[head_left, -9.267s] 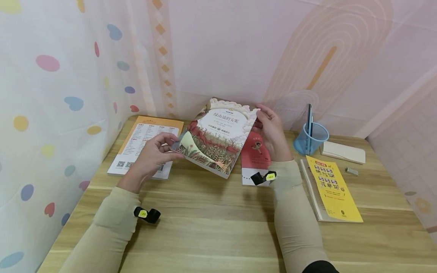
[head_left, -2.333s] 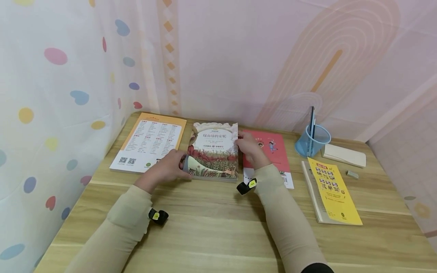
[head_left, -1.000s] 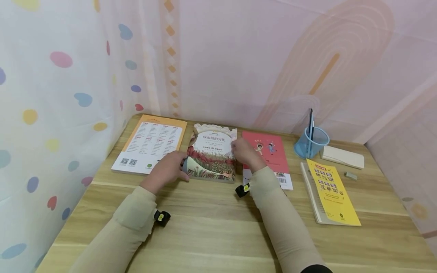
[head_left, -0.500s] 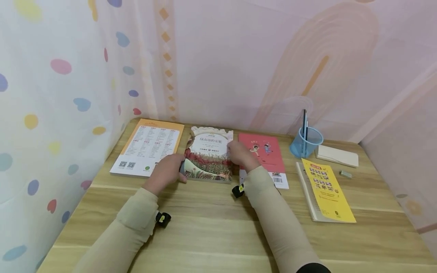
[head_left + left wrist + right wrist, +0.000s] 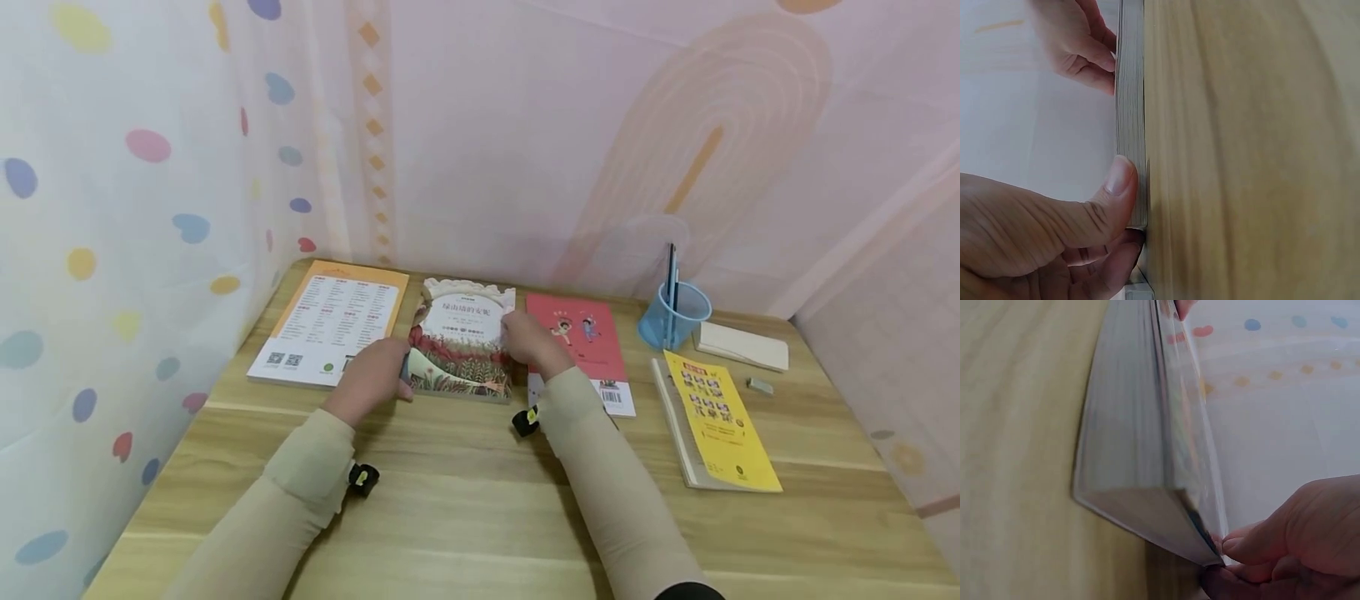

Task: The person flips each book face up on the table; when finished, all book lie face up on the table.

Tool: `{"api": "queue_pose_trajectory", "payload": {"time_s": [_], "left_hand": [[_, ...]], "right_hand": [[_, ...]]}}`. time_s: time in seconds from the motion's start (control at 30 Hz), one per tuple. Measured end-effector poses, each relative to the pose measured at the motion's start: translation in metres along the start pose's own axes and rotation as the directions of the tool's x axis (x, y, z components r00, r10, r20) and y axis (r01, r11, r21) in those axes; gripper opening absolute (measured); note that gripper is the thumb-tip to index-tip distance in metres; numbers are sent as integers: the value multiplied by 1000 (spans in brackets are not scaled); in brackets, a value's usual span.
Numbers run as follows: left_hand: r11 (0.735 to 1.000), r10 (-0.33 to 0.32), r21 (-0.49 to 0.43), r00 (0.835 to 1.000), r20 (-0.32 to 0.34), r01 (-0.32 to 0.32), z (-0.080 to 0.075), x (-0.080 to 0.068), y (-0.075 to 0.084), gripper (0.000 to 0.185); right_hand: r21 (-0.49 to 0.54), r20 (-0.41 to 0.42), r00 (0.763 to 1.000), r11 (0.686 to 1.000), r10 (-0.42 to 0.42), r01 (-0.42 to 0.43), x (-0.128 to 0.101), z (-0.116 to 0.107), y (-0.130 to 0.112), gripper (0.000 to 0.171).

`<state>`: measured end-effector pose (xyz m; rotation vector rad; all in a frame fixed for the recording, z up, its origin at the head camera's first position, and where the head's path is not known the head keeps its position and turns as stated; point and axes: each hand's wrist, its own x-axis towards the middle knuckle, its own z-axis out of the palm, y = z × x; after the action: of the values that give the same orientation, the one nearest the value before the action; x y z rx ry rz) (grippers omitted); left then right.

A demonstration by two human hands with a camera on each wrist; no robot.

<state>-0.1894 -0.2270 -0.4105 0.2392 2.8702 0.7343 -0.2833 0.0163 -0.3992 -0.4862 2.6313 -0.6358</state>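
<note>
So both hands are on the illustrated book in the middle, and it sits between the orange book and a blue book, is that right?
Not quite. Both the left hand and right hand are on the illustrated book, and the orange book lies to its left, but the book on its right is a red book, not blue. The head view shows this.

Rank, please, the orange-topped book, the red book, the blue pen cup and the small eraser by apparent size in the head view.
1. Orange-topped book, largest.
2. Red book, partly hidden by the right hand.
3. Blue pen cup.
4. Small eraser, smallest.
</note>
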Motion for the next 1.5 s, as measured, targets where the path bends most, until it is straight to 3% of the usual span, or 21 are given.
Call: {"api": "queue_pose_trajectory", "payload": {"time_s": [0.2,0.33,0.5,0.6,0.7,0.77,0.9,1.03,1.1,1.27,1.4,1.5], "left_hand": [[1000,10,-6,999,36,-10,0,7,-2,47],[998,33,-56,997,75,-29,-1,10,-6,51],[995,-4,-102,991,134,18,-4,8,-2,51],[998,-63,-22,994,86,65,-8,6,6,49],[995,-72,70,997,4,71,-10,5,19,50],[995,-45,85,999,-24,47,-10,5,31,56],[999,29,41,999,20,-30,-3,3,62,68],[998,57,1,995,80,-57,13,3,91,65],[998,68,-5,992,105,-68,22,3,103,62],[989,135,45,983,121,-141,44,4,122,56],[980,170,85,977,126,-181,57,8,133,51],[978,165,106,977,132,-179,65,12,138,39]], "right_hand": [[-9,-28,999,1000,-25,25,-1,0,3,25],[19,-31,999,999,-30,31,-1,0,6,25],[180,-46,999,983,-29,37,-3,-6,13,28],[305,-35,999,952,-17,26,-7,-11,17,25],[410,-54,998,912,30,-6,-10,-18,24,24],[470,-80,995,883,67,-22,-11,-24,32,35],[590,-158,976,807,148,-27,-14,-41,51,42],[621,-221,945,782,241,-54,-22,-60,72,42],[605,-244,926,792,286,-85,-25,-69,82,42],[627,-226,893,760,389,-172,-29,-81,106,45],[702,-142,863,664,486,-258,-32,-83,120,49],[674,-110,863,675,493,-300,-33,-83,129,51]]}}
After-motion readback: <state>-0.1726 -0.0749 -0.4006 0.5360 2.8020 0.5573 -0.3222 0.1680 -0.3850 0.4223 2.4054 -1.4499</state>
